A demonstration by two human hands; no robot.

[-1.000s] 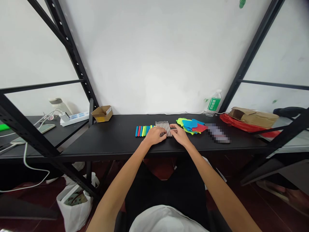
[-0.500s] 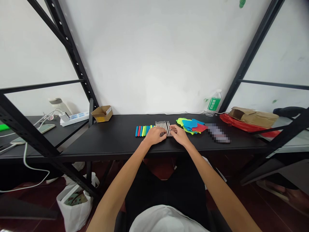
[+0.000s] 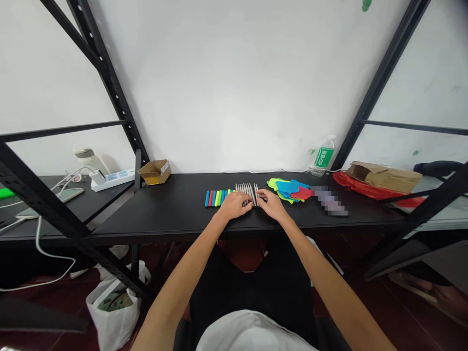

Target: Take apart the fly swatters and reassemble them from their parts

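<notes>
Slim silver-grey rods (image 3: 243, 187) lie side by side in a row on the black desk, pointing away from me. A narrow dark gap separates the last few at the right. My left hand (image 3: 236, 205) rests over the near part of the row, fingers loosely bent and apart, hiding some rods. At the right end, my right hand (image 3: 271, 204) has its thumb and fingers closed on the end rods; their contact is partly hidden. Left of my left hand is a row of blue, red and yellow-green sticks (image 3: 218, 198), partly covered by that hand.
Flat blue, red and yellow-green cut-out pieces (image 3: 288, 188) are piled right of my right hand, beside a blurred-out item (image 3: 331, 201). A water bottle (image 3: 323, 157) stands by the wall. An open cardboard box (image 3: 155, 172) sits at the back left. Black metal uprights (image 3: 117, 97) frame the desk (image 3: 171, 204).
The gap between the rightmost rods and the rest of the silver row looks a little wider and clearer. My right fingers have shifted slightly; my left hand looks unmoved.
</notes>
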